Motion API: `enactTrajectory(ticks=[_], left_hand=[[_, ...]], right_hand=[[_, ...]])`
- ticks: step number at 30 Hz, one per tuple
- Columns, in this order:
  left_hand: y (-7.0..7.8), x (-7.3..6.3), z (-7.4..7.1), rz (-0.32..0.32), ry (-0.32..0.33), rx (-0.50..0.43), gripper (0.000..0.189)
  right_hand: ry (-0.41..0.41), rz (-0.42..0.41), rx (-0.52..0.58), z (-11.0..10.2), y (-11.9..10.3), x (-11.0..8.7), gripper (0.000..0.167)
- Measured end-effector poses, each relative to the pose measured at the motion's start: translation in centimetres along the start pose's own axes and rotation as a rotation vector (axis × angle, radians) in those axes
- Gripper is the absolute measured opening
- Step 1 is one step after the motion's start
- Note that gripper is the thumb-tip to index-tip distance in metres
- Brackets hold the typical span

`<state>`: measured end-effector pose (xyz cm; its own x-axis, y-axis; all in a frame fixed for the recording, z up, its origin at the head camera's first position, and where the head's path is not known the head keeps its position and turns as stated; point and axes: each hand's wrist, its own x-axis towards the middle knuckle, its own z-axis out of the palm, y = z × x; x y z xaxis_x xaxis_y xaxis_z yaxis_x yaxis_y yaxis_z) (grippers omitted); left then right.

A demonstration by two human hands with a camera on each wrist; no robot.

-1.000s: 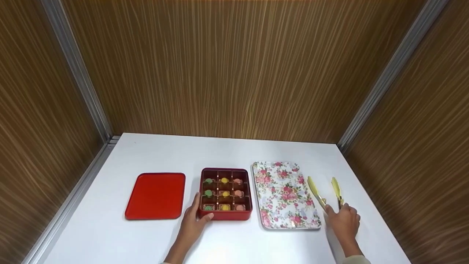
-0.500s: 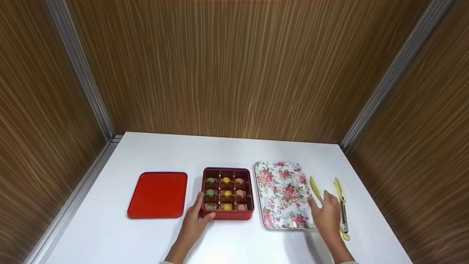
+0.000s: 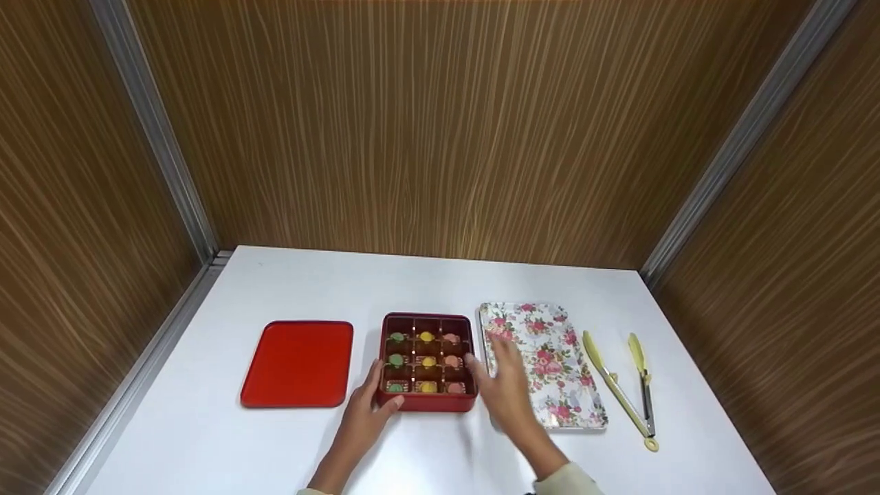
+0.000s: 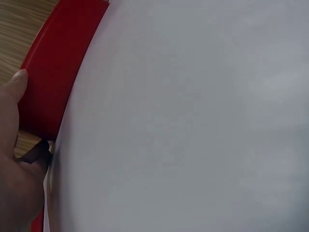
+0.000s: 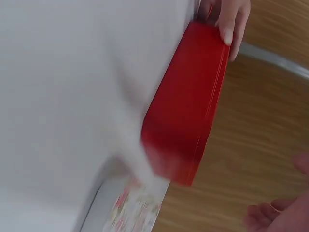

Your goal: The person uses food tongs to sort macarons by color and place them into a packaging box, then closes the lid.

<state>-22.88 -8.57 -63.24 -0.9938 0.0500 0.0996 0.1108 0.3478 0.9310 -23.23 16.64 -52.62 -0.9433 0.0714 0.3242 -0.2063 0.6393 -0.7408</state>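
A red square box [image 3: 440,403], divided inside into small compartments, stands in the middle of the table. Small green, yellow and pink sweets [image 3: 427,361] sit in its compartments in rows. My left hand [image 3: 359,416] grips the box's near left corner, thumb on the front wall and fingers along the left side. Beside the box's right wall, over the left edge of a floral tray [image 3: 548,364], is my right hand [image 3: 507,393], fingers spread and holding nothing. The right wrist view shows that hand [image 5: 277,215] apart from the box.
Yellow-tipped tongs [image 3: 624,400] lie spread on the table right of the floral tray. A flat red lid [image 3: 299,364] lies to the left of the box. Wood-grain walls [image 3: 440,137] enclose the white table [image 3: 309,282] at the back and sides.
My right hand has let go of the tongs, leaving them on the table, and has moved left across the floral tray to the box. The left hand keeps its grip on the box.
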Motion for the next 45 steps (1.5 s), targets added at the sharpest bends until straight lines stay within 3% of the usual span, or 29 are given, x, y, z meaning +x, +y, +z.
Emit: enactTrajectory(ticks=[4, 7, 19, 23, 28, 33, 38, 45], left_hand=[[0.1, -0.3, -0.7, -0.041, 0.05, 0.013, 0.081], [0.2, -0.8, -2.1, -0.087, 0.097, 0.034, 0.077], [-0.4, -3.2, -11.1, -0.289, 0.268, 0.018, 0.071], [-1.2, -3.7, -13.2, -0.297, 0.362, 0.013, 0.066], [-2.6, -3.9, -14.3, -0.3, 0.51, -0.024, 0.055], [-3.8, -3.6, -15.1, -0.371, 0.604, -0.063, 0.054], [-4.5, -3.3, -15.6, -0.436, 0.602, -0.079, 0.056], [-5.1, -3.4, -16.0, -0.393, 0.569, -0.086, 0.056]], right_hand=[[-0.026, -0.07, 0.04, 3.1, -2.4, 0.3, 0.066], [-0.049, -0.107, 0.044, 5.4, -3.9, 0.5, 0.065], [-0.125, -0.081, 0.138, 14.9, -8.1, -0.2, 0.055], [-0.151, -0.058, 0.176, 17.5, -8.7, -1.0, 0.052], [-0.217, -0.001, 0.207, 19.7, -9.3, -1.8, 0.054], [-0.265, 0.038, 0.204, 21.1, -9.9, -1.8, 0.057], [-0.294, 0.068, 0.197, 22.4, -10.1, -1.3, 0.059], [-0.266, 0.066, 0.12, 24.4, -9.7, -0.3, 0.056]])
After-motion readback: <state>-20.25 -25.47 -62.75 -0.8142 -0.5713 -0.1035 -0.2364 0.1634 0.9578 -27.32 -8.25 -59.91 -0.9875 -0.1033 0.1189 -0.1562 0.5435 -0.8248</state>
